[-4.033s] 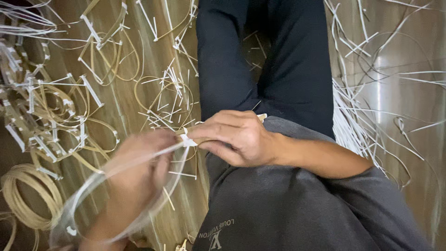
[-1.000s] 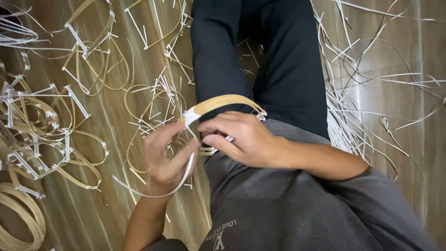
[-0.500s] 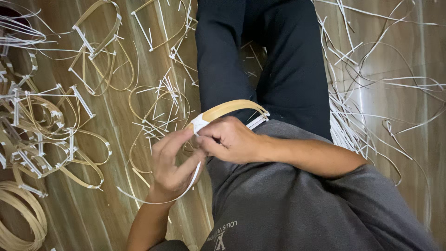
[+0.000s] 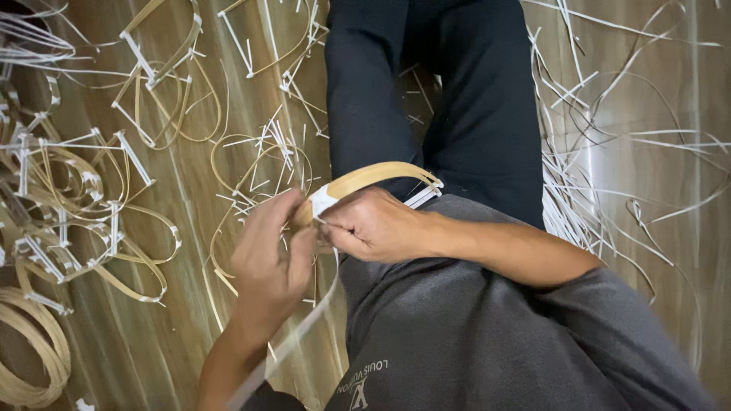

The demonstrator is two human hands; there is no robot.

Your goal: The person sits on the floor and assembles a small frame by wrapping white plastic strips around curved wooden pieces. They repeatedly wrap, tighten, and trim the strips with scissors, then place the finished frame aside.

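The person sits on a wooden floor [image 4: 190, 335] and looks down at two hands close together, just over the lap. The left hand [image 4: 270, 262] curls its fingers around one end of a bent bamboo strip [image 4: 381, 175]. The right hand [image 4: 365, 224] pinches the same end, right where a white tape wrap [image 4: 324, 202] goes around it. The two hands touch each other there.

The bamboo strip curves up like a little bridge from the hands toward the dark trouser legs [image 4: 434, 99]. Its far end sits at the edge of the grey shirt [image 4: 472, 335]. A thin pale strip [image 4: 297, 335] hangs down from the hands, blurry, toward the bottom edge.

To the left, the floor is crowded with bent bamboo frames [image 4: 84, 205] with white taped corners, and a coil of strips [image 4: 30, 350] sits at the bottom left edge. To the right, many loose white strips [image 4: 594, 190] lie in a messy pile. The only bare floor is a small patch just left of the hands.
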